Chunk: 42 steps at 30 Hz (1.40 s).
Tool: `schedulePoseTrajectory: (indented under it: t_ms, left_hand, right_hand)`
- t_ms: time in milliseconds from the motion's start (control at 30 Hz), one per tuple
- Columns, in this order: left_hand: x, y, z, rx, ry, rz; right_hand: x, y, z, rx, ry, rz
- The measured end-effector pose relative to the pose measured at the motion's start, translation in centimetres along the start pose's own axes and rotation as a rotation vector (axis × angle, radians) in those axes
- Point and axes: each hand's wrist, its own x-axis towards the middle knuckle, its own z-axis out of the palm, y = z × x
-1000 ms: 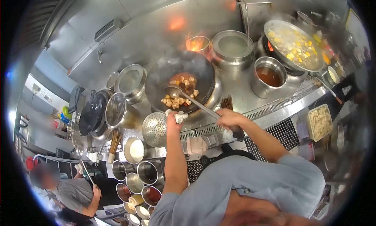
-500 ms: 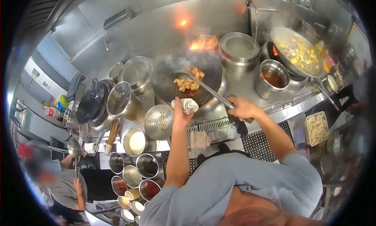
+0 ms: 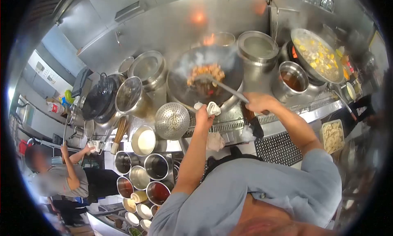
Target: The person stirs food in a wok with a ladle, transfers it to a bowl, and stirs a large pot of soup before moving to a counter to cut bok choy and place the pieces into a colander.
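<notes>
A smoking wok [image 3: 180, 91] stands on the range ahead of me, with browned chunks of food [image 3: 213, 70] heaped in it. My left hand [image 3: 203, 118] is closed on a folded white cloth [image 3: 213, 109] at the wok's near rim; the cloth hides the part of the rim beneath it. Gripped in my right hand [image 3: 260, 102] is the long handle of a metal ladle [image 3: 227, 88]. The ladle's head lies among the chunks, partly hidden by smoke.
Left of the wok are a perforated strainer [image 3: 172, 121] and lidded pots. Below them stand several seasoning containers [image 3: 156, 166]. To the right are a pot of brown liquid [image 3: 293, 77] and a steaming pan [image 3: 317, 58]. A co-worker [image 3: 67, 176] stands at far left.
The ladle's head has shifted, and the chunks are now gathered in one heap farther back in the wok. Flames behind have shrunk. The co-worker's arms have moved. The view has shifted slightly.
</notes>
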Motion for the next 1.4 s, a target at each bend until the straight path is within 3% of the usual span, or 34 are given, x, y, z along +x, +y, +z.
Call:
schedulePoseTrajectory:
  t_ms: [67, 100, 133, 200, 233, 267, 333, 467, 567, 633, 733, 800, 833, 900, 933, 1000, 1033, 1100, 1200, 1267, 1333, 1400]
  left_hand:
    - [-1.1, -2.8, -1.2, 0.094, 0.073, 0.077]
    - [-3.0, -4.0, -1.7, 0.141, 0.108, 0.045]
    - [-5.1, -4.2, -1.5, 0.19, 0.147, 0.016]
    - [-7.2, -3.3, -0.4, 0.176, 0.156, 0.032]
    - [-7.8, -3.1, -0.3, 0.17, 0.178, 0.033]
    - [-6.4, -2.6, 0.0, -0.06, 0.122, 0.077]
    - [-3.7, 0.1, 1.0, 0.054, 0.084, 0.042]
    - [0.4, 0.8, 0.2, 0.002, -0.021, 0.01]
    - [-4.7, 2.7, 3.7, 0.015, -0.017, -0.108]
    - [-3.4, 2.8, 3.9, 0.004, 0.004, -0.093]
    - [-1.3, 0.6, 0.2, -0.007, -0.089, -0.075]
    - [-3.0, -1.9, 0.4, 0.147, 0.15, 0.102]
    - [-3.7, -3.4, -1.1, 0.147, 0.147, 0.102]
    - [-4.7, -4.9, -3.5, 0.514, 0.111, 0.017]
    - [-4.3, -4.8, -3.5, 0.506, 0.116, 0.021]
    - [-5.8, -2.6, -0.9, 0.042, 0.159, 0.071]
    - [-6.4, -0.6, 1.0, -0.008, 0.157, 0.048]
    - [-4.7, 2.1, 2.8, 0.072, 0.073, -0.006]
    - [0.3, 0.9, -0.1, 0.072, -0.026, -0.025]
    - [0.4, -1.4, -1.9, 0.098, -0.104, -0.033]
    - [-4.2, -3.7, -0.8, 0.094, 0.108, -0.024]
    - [-8.3, -3.6, -0.1, 0.179, 0.216, -0.052]
  right_hand:
    - [2.0, 1.2, 1.3, -0.288, 0.266, -0.04]
    - [-1.4, -3.4, -0.8, -0.148, 0.176, 0.13]
    - [-1.7, -2.9, -0.6, -0.152, 0.18, 0.127]
    - [-2.7, -0.9, -0.5, -0.167, 0.252, -0.055]
    - [-3.4, -0.3, -0.6, -0.105, 0.234, -0.068]
    - [-4.3, -1.2, -1.2, -0.1, 0.226, -0.067]
    - [-6.4, -3.6, -3.2, -0.026, -0.006, 0.039]
    - [-7.2, -2.5, -3.7, 0.04, -0.1, 0.022]
    - [-6.5, -1.8, -3.6, -0.039, -0.105, 0.013]
    - [-4.6, -2.0, -3.1, -0.084, -0.093, 0.045]
    - [-1.5, -1.7, -1.1, -0.152, -0.081, 0.117]
    - [0.6, -0.2, 0.3, -0.294, 0.223, 0.006]
    - [0.1, -1.0, 0.0, -0.291, 0.236, 0.018]
    - [-2.0, -1.9, -1.1, -0.271, 0.235, 0.008]
    - [-2.9, -2.1, -1.5, -0.246, 0.223, 0.0]
    - [-4.4, -2.5, -2.6, -0.186, 0.188, 0.004]
    - [-5.2, -3.2, -3.6, -0.119, 0.09, 0.019]
    - [-4.7, -2.9, -4.7, -0.057, -0.06, 0.036]
    - [-1.1, -1.1, -3.0, -0.17, -0.039, -0.012]
    - [-1.1, -3.1, -2.2, -0.176, 0.021, 0.067]
    - [-1.6, -3.3, -1.8, -0.194, 0.085, 0.141]
    - [-2.4, -2.4, -1.8, -0.236, 0.207, 0.011]
